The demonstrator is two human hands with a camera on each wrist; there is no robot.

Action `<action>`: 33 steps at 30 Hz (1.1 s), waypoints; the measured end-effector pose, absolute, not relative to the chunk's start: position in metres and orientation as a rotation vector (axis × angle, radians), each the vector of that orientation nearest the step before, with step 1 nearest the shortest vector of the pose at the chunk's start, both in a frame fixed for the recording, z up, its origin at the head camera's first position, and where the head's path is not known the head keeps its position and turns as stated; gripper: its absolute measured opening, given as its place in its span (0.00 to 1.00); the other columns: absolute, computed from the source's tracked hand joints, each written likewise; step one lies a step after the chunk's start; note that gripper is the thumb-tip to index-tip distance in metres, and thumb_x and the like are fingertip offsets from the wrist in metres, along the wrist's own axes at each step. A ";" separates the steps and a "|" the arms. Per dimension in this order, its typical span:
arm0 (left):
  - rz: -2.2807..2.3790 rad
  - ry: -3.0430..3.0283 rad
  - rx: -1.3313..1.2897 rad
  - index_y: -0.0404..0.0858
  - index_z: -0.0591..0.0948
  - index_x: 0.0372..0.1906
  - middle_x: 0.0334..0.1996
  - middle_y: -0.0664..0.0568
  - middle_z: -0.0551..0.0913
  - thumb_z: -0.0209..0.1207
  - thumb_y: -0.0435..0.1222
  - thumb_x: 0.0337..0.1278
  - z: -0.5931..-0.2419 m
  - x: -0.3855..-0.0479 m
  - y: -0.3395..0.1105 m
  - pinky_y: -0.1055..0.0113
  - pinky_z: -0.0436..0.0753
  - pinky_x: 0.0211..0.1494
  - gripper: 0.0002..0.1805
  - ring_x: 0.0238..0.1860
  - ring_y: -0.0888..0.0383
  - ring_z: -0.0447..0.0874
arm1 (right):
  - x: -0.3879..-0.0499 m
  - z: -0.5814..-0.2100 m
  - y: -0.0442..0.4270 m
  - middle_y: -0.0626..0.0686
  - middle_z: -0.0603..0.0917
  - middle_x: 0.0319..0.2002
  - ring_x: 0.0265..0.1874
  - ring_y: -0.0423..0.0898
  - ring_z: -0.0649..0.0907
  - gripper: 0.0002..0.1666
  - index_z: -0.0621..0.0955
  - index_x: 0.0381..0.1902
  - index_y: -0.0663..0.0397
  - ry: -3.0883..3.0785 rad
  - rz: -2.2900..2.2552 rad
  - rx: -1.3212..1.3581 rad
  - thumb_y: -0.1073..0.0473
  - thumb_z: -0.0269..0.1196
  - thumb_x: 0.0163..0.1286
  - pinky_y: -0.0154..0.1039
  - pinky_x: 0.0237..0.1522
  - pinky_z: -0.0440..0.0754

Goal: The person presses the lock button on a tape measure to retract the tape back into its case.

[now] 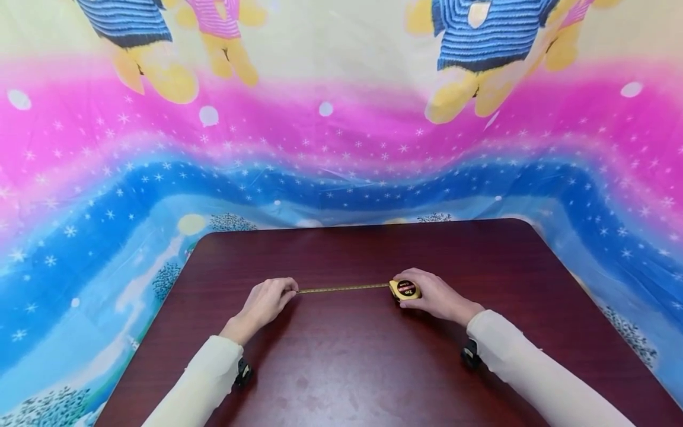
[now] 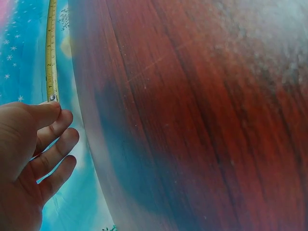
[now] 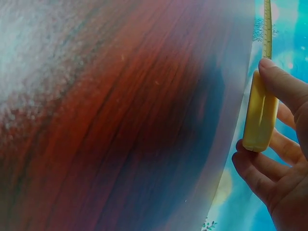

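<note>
A yellow tape measure case (image 1: 405, 289) with a dark round label is gripped by the right hand (image 1: 434, 296). Its yellow blade (image 1: 344, 289) stretches almost level across to the left hand (image 1: 269, 301), which pinches the end. In the left wrist view, thumb and index finger of the left hand (image 2: 36, 154) hold the metal tip (image 2: 53, 98) of the blade, the other fingers loosely bent. The right wrist view shows the case (image 3: 260, 113) on edge between the thumb and fingers of the right hand (image 3: 284, 139), the thumb near where the blade (image 3: 267, 33) comes out.
A dark red-brown table (image 1: 341, 344) with rounded far corners lies under both hands. Behind and beside it hangs a colourful cloth (image 1: 331, 142) with bears and snowflakes. Dark wrist cameras (image 1: 243, 372) sit at the cuffs of the light sleeves (image 1: 203, 379).
</note>
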State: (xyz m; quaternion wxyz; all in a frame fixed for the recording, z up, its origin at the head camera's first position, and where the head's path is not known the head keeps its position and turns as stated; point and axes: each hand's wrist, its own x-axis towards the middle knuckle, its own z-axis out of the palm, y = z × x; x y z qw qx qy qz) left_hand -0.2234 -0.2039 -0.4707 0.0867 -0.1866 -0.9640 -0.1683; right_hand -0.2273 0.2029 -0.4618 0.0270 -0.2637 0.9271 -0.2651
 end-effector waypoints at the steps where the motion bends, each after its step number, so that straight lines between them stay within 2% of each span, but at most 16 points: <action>1: -0.499 -2.873 -0.557 0.49 0.86 0.38 0.34 0.59 0.89 0.65 0.37 0.65 -0.471 -0.223 -0.203 0.60 0.81 0.38 0.03 0.31 0.62 0.82 | -0.227 -0.462 0.203 0.50 0.81 0.59 0.55 0.47 0.80 0.32 0.78 0.64 0.46 2.866 -0.815 -0.815 0.52 0.74 0.62 0.51 0.58 0.80; 13: -0.520 -2.882 -0.570 0.49 0.86 0.38 0.35 0.59 0.89 0.64 0.36 0.66 -0.471 -0.222 -0.197 0.59 0.82 0.39 0.03 0.32 0.61 0.83 | -0.225 -0.461 0.206 0.51 0.81 0.60 0.57 0.49 0.80 0.34 0.78 0.65 0.50 2.874 -0.770 -0.801 0.53 0.74 0.62 0.53 0.60 0.80; 33: -0.514 -2.874 -0.614 0.49 0.86 0.37 0.35 0.59 0.89 0.65 0.36 0.64 -0.472 -0.225 -0.184 0.58 0.83 0.41 0.03 0.34 0.60 0.86 | -0.224 -0.459 0.198 0.50 0.80 0.61 0.58 0.49 0.80 0.34 0.77 0.66 0.50 2.855 -0.792 -0.808 0.53 0.74 0.63 0.52 0.61 0.80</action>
